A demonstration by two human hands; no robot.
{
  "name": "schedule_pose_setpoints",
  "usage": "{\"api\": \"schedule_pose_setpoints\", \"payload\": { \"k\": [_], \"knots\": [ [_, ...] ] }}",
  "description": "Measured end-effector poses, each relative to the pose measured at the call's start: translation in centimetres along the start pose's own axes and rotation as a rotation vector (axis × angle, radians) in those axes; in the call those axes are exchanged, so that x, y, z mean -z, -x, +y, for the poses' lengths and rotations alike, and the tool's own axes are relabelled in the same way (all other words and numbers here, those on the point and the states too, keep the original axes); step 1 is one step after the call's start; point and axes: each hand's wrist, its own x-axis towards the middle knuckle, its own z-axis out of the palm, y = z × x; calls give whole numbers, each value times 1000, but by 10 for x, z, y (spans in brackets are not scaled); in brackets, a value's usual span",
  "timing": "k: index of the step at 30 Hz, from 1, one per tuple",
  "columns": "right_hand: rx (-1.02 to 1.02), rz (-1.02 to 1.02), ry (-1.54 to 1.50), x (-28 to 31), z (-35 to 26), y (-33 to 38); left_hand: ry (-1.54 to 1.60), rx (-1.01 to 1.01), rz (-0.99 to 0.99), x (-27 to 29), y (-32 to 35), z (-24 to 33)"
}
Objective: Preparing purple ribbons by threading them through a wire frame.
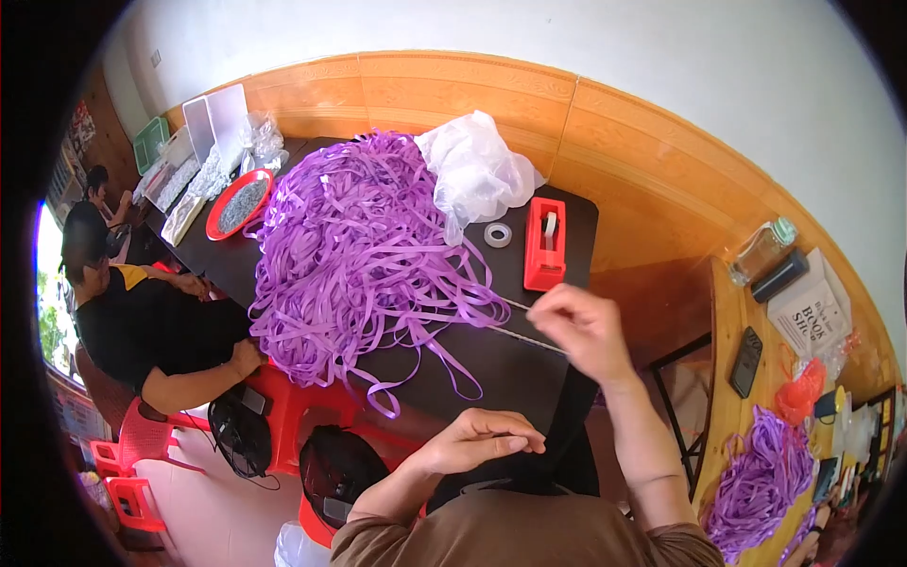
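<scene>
My left hand (482, 441) is at the near edge of the dark table, thumb and fingers brought together; anything pinched in them is too small to make out. Higher and to the right, my right hand (581, 326) is curled in a pinch just below the red tape dispenser (545, 246). What it may hold is hidden. Thin pale cords (529, 338) run from the ribbon pile toward this hand; whether it grips them I cannot tell. A big tangled heap of purple ribbon (350, 255) covers the middle of the table, with a few loops trailing toward my left hand.
Beside the dispenser are a tape roll (497, 234) and a white plastic bag (480, 170). A red dish (238, 203) of small grey pieces stands far left. One person (142, 312) sits at left, another behind. On the wooden side table (715, 397) lie a phone (746, 362) and more purple ribbon (761, 482).
</scene>
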Motion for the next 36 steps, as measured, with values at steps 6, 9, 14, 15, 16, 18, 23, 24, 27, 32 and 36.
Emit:
{"api": "schedule_pose_setpoints", "payload": {
  "k": [6, 9, 14, 15, 16, 18, 23, 24, 27, 32, 36],
  "knots": [
    [261, -64, 852, -64, 49, -11, -79, -74, -72, -15, -5, 0],
    [269, -67, 1008, -66, 58, -19, -50, -35, -54, -17, -1, 3],
    [50, -79, -617, -28, -5, -21, -7, -37, 88, -3, 12, 2],
    [97, -44, -721, -14, -19, -18, 5, -24, 108, -1, 12, 2],
    [103, -31, -721, -2, -31, -17, 27, -43, 129, 3, 13, -1],
    [203, -53, -755, 16, -35, -12, 42, -47, 172, 4, 11, -1],
    [258, -39, -853, 37, -46, 20, 17, -48, 364, 0, 1, 1],
    [238, -40, -818, 39, -47, 28, 19, -46, 363, 0, -1, 1],
    [207, -21, -827, 43, -38, 51, -288, -109, 575, 3, -8, -6],
    [219, -87, -980, 63, -46, 84, -877, -334, 655, -15, -45, 7],
    [221, -67, -982, 76, -48, 97, -873, -412, 458, -44, -81, -4]
  ]
}}
